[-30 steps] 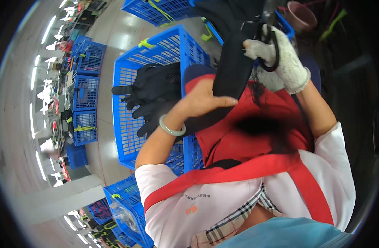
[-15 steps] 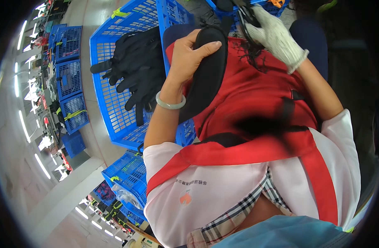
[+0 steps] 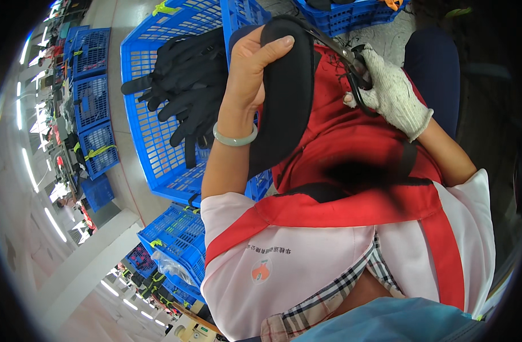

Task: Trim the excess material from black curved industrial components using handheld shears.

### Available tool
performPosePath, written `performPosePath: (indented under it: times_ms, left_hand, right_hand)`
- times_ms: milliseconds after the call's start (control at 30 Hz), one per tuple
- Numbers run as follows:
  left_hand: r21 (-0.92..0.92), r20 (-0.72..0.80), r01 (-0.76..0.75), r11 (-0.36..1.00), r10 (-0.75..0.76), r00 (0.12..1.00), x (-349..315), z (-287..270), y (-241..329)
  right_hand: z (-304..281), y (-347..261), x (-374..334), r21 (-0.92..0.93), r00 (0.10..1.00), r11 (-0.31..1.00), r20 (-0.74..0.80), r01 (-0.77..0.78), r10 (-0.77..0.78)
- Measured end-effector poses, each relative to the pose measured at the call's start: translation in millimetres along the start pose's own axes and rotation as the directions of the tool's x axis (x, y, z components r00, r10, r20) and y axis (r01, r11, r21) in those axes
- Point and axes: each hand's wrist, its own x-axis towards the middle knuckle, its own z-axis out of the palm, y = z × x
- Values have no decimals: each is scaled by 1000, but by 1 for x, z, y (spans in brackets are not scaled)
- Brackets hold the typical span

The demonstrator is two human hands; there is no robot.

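Observation:
My bare left hand (image 3: pixel 255 65) grips a long padded black strip (image 3: pixel 286 94), thumb on top and fingers hidden behind it. The strip curves down past my wrist over the red apron (image 3: pixel 343 137). In a white knit glove, my right hand (image 3: pixel 392 91) is closed round the black handles of a pair of scissors (image 3: pixel 352 65). The scissor blades point up and left, reaching the strip's upper edge; whether they touch it I cannot tell. Dark thread scraps lie on the apron close to the scissors.
A blue crate (image 3: pixel 153 154) on my left holds a heap of similar black strips (image 3: pixel 187 85). Another blue crate (image 3: pixel 346 17) stands ahead, with dark scraps on the floor beside it. More blue crates (image 3: pixel 178 231) are stacked at the lower left.
My right hand has come down and turned, bringing the scissors' blades toward the strip's upper edge. My left hand, still gripping the strip, has shifted slightly up and left.

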Motion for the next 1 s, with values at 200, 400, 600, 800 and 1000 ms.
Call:
performPosePath:
  times_ms: [200,400,600,800,1000]
  left_hand:
    - [75,-52,-87,993,91,994,5,7,0]
    - [57,-106,-113,992,118,987,12,23,-5]
    - [28,-69,-110,994,112,991,13,30,-7]
    - [62,-94,-82,995,87,992,12,27,-8]
    - [65,-82,-83,994,88,993,13,33,-9]
  right_hand:
    - [2,0,1,80,976,979,128,-189,178]
    - [15,2,8,-11,981,999,-189,39,-40]
    - [13,21,8,214,990,968,-31,-129,138]
    - [-19,-6,8,209,959,944,180,-255,219]
    - [-19,3,1,154,993,983,71,-102,92]
